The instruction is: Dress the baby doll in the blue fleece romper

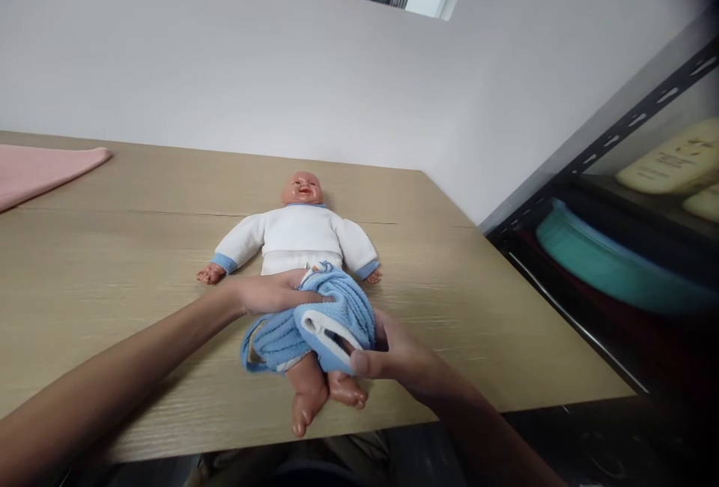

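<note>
A baby doll (302,228) lies on its back on the wooden table, head away from me and bare feet toward me. It wears a white top with blue cuffs. Light blue doll trousers (342,300) are bunched around its legs, with a white-lined opening facing me. My left hand (281,291) grips the trousers near the doll's waist, its fingertips partly hidden in the folds. At the right side, my right hand (387,348) pinches the cloth by the white-lined opening, thumb in front and fingers behind.
The table (140,270) meets a white wall at the back. A pink cloth (45,168) lies at the far left. On the right stands a black metal shelf rack (595,146) with a teal basin (612,270) and a pale yellow packet (671,157).
</note>
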Action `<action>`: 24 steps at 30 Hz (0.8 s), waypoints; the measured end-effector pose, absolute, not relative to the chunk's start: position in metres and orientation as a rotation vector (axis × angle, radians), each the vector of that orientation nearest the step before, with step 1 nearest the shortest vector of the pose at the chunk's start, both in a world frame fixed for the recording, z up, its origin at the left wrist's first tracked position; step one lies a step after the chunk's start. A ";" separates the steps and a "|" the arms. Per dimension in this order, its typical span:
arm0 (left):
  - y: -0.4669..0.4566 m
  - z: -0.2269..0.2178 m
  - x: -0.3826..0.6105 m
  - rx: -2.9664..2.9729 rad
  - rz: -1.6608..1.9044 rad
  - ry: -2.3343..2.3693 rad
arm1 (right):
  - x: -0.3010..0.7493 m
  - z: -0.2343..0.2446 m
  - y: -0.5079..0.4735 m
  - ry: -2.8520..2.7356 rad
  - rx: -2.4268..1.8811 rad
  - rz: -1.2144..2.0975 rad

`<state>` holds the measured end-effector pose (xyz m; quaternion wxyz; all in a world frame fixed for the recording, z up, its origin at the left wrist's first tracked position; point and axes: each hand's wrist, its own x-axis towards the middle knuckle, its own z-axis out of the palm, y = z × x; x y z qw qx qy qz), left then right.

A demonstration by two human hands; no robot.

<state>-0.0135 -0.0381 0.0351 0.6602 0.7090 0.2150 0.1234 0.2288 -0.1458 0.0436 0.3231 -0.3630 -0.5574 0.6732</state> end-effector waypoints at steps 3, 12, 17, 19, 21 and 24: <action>-0.040 0.040 -0.013 1.599 0.271 0.531 | 0.229 0.046 -0.151 -1.413 -1.148 1.599; -0.057 0.057 -0.002 1.621 0.217 0.502 | 0.229 0.029 -0.162 -1.350 -1.415 1.031; -0.069 0.050 0.006 1.730 0.325 0.668 | 0.215 0.007 -0.183 -1.232 -1.405 1.109; -0.072 0.044 0.006 1.839 0.313 0.706 | 0.205 -0.008 -0.198 -1.150 -1.369 1.141; -0.074 0.039 0.007 1.970 0.283 0.773 | 0.195 -0.025 -0.213 -1.079 -1.365 1.078; -0.079 0.033 0.010 2.183 0.241 0.897 | 0.188 -0.047 -0.234 -1.081 -1.464 0.953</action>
